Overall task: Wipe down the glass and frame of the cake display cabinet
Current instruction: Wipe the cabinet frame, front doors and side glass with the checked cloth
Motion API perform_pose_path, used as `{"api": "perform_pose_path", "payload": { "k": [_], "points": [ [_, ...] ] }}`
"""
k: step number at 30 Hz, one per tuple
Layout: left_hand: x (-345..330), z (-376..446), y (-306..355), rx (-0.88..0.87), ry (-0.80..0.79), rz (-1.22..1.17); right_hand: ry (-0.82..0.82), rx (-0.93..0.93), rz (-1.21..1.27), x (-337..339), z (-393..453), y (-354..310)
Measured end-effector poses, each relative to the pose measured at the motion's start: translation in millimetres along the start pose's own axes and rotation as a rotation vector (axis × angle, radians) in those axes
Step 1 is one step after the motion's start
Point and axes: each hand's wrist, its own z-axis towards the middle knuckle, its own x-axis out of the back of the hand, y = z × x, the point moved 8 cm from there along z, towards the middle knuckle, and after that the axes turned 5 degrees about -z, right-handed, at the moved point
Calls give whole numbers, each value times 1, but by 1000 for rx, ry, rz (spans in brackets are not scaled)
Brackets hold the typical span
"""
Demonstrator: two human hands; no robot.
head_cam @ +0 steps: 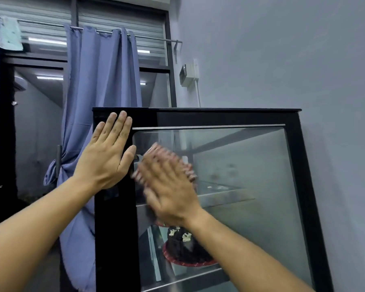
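Observation:
The cake display cabinet has a black frame [114, 228] around a large glass pane [251, 175]. My left hand [108, 152] lies flat with fingers together on the frame's upper left corner, holding nothing. My right hand [169, 186] is blurred with motion and presses a pinkish cloth [177, 159] against the glass near its upper left corner. Only the cloth's edges show past the fingers. Inside, a dark chocolate cake [183, 247] sits on a red plate on a lower shelf.
A blue curtain [99, 85] hangs tied back just left of the cabinet, in front of a dark doorway. A grey wall [282, 49] stands behind and to the right, with a small switch box [188, 74] mounted on it.

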Motion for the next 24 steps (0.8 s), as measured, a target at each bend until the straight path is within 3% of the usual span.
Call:
{"api": "perform_pose_path", "payload": {
  "k": [2,3,4,6,7,8,9,12,14,16,19,20,21,24],
  "points": [
    [5,1,-4,-158,-118,96,-78,301,-106,-5,-15,-17],
    [9,3,-7,-239,-181,144,-64,293,-117,-5,-10,-3],
    [14,8,-13,-308,-240,184,-38,139,-86,-1,2,21],
    [24,19,-24,-392,-343,263,52,-425,27,12,20,87],
    [28,25,-30,-424,-386,304,85,-604,52,12,21,99],
    [29,30,-33,-456,-418,334,106,-630,44,10,22,90],
    [30,34,-36,-488,-436,361,111,-527,18,4,24,67],
    [31,32,-41,-512,-410,392,18,114,-17,-14,7,-42],
    [29,31,-41,-491,-420,397,-5,298,-62,-17,4,-58],
    [30,33,-40,-483,-437,376,64,131,-58,-10,27,-34],
    [30,35,-40,-490,-446,343,140,-522,101,1,52,16],
    [30,35,-40,-486,-450,336,145,-588,147,0,56,9],
    [30,35,-41,-474,-454,326,144,-522,161,-3,60,-8],
    [32,35,-43,-452,-435,301,100,34,58,-11,48,-66]
  ]
}}
